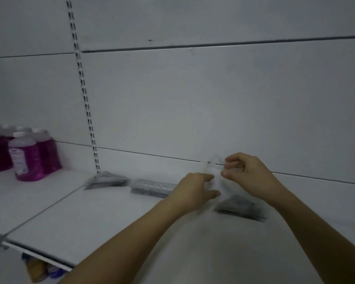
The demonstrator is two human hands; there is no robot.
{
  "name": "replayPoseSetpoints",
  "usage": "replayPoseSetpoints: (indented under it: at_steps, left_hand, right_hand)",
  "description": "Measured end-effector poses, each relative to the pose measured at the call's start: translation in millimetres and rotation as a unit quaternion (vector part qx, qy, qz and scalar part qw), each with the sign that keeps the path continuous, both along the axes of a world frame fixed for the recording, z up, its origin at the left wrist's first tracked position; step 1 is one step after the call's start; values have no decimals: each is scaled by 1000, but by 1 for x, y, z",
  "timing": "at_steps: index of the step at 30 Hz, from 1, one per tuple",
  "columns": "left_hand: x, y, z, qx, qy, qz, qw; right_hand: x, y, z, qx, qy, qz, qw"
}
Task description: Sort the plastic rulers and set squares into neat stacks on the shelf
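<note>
The clear set square [212,171] I'm holding is nearly invisible against the white back panel [193,99]; I can make out a small hanging hole near its top and faint edges running down toward my left hand. It sits in the air above the shelf [90,218], just beyond the stack at my right. My right hand [240,171] pinches it near the upper corner between thumb and curled fingers. My left hand [195,187] has its fingers stretched out toward the lower edge; whether they actually touch the plastic I cannot tell through the blur.

I judge it light, thin and stiff but a bit springy, and slick on its faces, so the sure hold is on the edges or a corner, not flat on the face. It would likely crack if bent hard.

It seems to stand roughly upright with 1 corner up and the long side slanting down to the left, though its outline is too faint to be sure.

Below my right wrist lies a dark stack of set squares [240,208], flat on the shelf. Farther left lies a stack of rulers [152,188], long axis running left to right, and beyond it another flat triangular stack [107,180] near the slotted upright [84,95]. At the far left stand bottles of pink liquid [25,154].
</note>
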State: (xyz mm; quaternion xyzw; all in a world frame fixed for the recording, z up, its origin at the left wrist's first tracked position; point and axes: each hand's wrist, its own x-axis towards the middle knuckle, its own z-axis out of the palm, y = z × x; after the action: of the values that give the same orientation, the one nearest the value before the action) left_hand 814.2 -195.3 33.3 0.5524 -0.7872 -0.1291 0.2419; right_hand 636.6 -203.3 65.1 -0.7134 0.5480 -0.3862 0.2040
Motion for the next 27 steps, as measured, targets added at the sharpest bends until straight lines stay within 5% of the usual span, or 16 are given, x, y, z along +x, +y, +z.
replayPoseSetpoints:
  at_steps: [6,11,21,27]
  left_hand:
    - [156,29,-21,-66,-33,-54,996]
    - [265,34,-60,-32,-126,-77,989]
    - [281,27,-73,36,-129,-93,987]
    - [280,28,-73,38,-137,-88,986]
  right_hand:
    - [145,-21,-8,-7,34,18,999]
    - [278,-46,-18,14,103,58,993]
    - [373,-80,-43,78,286,41,954]
    - [352,-52,-36,42,242,23,969]
